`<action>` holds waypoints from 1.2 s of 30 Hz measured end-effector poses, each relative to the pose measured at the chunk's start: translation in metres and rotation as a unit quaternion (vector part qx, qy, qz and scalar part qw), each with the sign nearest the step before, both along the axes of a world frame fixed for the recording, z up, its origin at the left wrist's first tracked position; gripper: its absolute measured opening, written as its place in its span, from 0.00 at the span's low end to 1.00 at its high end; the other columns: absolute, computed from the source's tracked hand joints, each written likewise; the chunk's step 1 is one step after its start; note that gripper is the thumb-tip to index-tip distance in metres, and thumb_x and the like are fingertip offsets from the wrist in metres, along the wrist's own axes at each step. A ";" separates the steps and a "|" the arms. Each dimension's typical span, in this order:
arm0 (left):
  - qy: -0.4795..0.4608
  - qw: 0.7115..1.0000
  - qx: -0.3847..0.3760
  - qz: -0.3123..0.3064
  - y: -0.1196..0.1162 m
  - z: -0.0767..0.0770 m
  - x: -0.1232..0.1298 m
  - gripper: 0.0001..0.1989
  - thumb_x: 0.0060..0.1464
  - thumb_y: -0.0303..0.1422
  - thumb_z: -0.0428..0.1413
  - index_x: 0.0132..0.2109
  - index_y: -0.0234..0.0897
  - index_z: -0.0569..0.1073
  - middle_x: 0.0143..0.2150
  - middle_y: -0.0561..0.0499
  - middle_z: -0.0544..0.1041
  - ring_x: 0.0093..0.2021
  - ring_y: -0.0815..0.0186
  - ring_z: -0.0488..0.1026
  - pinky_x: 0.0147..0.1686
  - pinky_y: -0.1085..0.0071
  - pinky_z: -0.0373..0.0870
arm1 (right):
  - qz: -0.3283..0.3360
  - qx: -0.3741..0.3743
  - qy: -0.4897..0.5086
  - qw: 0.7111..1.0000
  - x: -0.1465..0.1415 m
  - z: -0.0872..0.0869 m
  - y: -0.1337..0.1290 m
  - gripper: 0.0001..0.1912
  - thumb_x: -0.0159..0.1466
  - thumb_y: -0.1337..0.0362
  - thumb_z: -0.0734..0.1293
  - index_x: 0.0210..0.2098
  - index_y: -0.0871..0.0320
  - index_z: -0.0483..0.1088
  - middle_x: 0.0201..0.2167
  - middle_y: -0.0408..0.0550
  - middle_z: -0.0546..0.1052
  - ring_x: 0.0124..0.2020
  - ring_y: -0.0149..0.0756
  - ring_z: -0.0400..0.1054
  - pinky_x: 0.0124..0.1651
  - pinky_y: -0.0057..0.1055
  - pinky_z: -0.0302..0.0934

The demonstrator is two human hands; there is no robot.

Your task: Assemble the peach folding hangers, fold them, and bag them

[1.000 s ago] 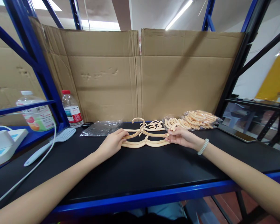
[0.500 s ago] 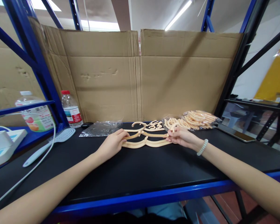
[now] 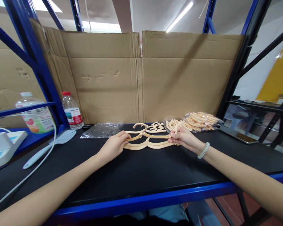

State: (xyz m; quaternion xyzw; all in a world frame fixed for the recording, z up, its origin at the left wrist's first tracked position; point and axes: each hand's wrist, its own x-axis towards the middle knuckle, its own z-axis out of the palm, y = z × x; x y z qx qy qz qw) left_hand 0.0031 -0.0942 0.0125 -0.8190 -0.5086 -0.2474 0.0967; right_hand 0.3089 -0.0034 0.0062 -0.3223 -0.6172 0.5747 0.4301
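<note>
My left hand [image 3: 115, 143] and my right hand [image 3: 185, 138] grip the two ends of a beige plastic clothes hanger [image 3: 141, 135], its hook pointing away from me. My fingertips hide the hanger's ends. Nearer to me, a beige hanger piece [image 3: 135, 146] with curved arms lies on the black tabletop, just below the held one. Behind the hanger are several loose beige hooks [image 3: 156, 126]. By my right hand lies a clear bag [image 3: 198, 121] of beige hanger parts, with more parts spilling toward me.
An empty-looking clear plastic bag [image 3: 102, 130] lies left of centre. Further left are a hairbrush [image 3: 61, 137], a red-capped bottle [image 3: 72, 111], a white power strip [image 3: 11, 147] and its cable. A phone [image 3: 238, 135] rests at right. Cardboard [image 3: 103, 75] walls the back.
Almost nothing differs. My right hand and wrist have shifted very slightly; both hands keep their hold on the hanger.
</note>
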 end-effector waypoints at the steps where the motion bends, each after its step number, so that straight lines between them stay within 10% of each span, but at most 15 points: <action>1: 0.001 1.000 0.000 0.001 0.000 0.000 0.000 0.08 0.56 0.23 0.45 0.38 0.37 0.68 0.37 0.49 0.70 0.35 0.65 0.70 0.36 0.69 0.68 | -0.006 -0.018 0.001 1.000 -0.001 0.001 -0.001 0.08 0.52 0.73 0.68 0.22 0.61 0.63 0.21 0.44 0.72 0.24 0.30 0.72 0.34 0.27 0.72; 36: 0.085 0.990 -0.022 0.110 -0.009 0.015 0.001 0.09 0.55 0.35 0.50 0.40 0.42 0.73 0.36 0.52 0.75 0.36 0.64 0.72 0.29 0.73 0.61 | -0.012 -0.070 0.096 0.993 0.014 0.007 0.018 0.08 0.54 0.63 0.71 0.28 0.60 0.70 0.27 0.43 0.71 0.23 0.23 0.62 0.26 0.23 0.63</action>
